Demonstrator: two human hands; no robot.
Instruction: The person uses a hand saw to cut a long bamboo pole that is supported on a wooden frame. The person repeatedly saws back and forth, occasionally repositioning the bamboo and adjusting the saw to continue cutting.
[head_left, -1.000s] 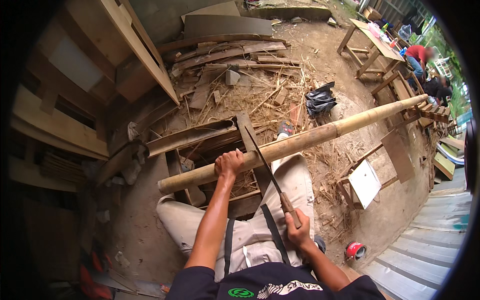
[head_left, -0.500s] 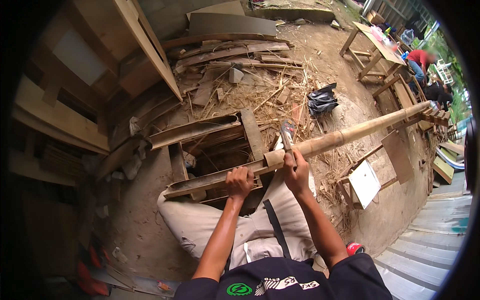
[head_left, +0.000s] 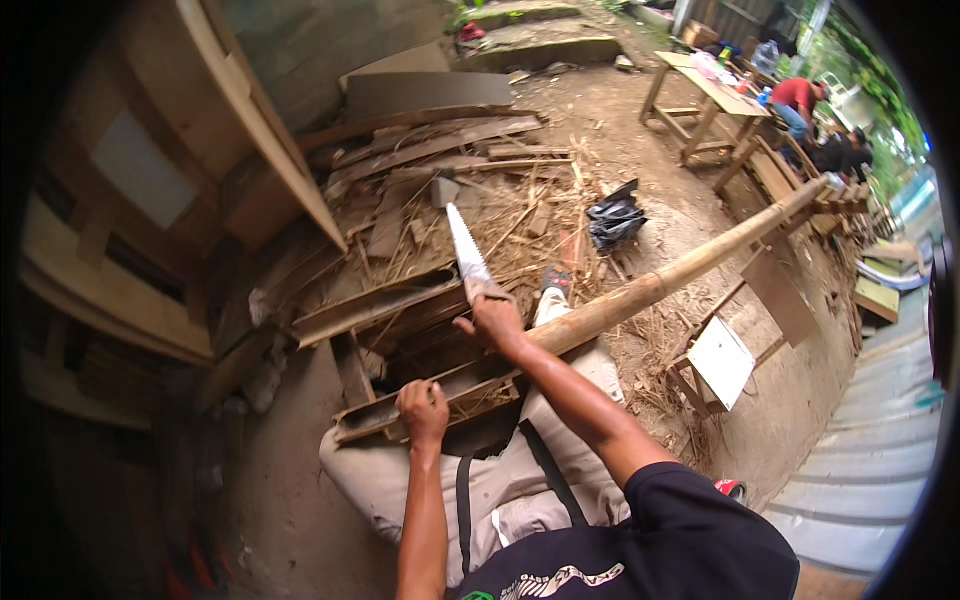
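Observation:
A long bamboo pole (head_left: 650, 288) runs from my lap to the far right; its near end is cut open into a trough (head_left: 375, 418). My left hand (head_left: 424, 408) is closed over the edge of this trough. My right hand (head_left: 492, 318) grips a hand saw by its handle, which the fingers mostly hide. The toothed, pale saw blade (head_left: 466, 243) points away from me, over the debris and apart from the pole. Beneath the pole's near end stands a wooden frame (head_left: 352, 365), beside another open bamboo trough (head_left: 375, 308).
Wood strips (head_left: 440, 150) and shavings lie ahead, with a crumpled black plastic bag (head_left: 615, 215) beside them. Wooden cabinetry (head_left: 150, 200) stands at left. A low frame with a white panel (head_left: 722, 365) is at right. Beyond are a wooden table (head_left: 710, 85) and a person in red (head_left: 795, 97).
My right hand has carried the saw left, off the pole and over the debris, so the blade's flat side shows. My left hand has shifted toward the trough's near end.

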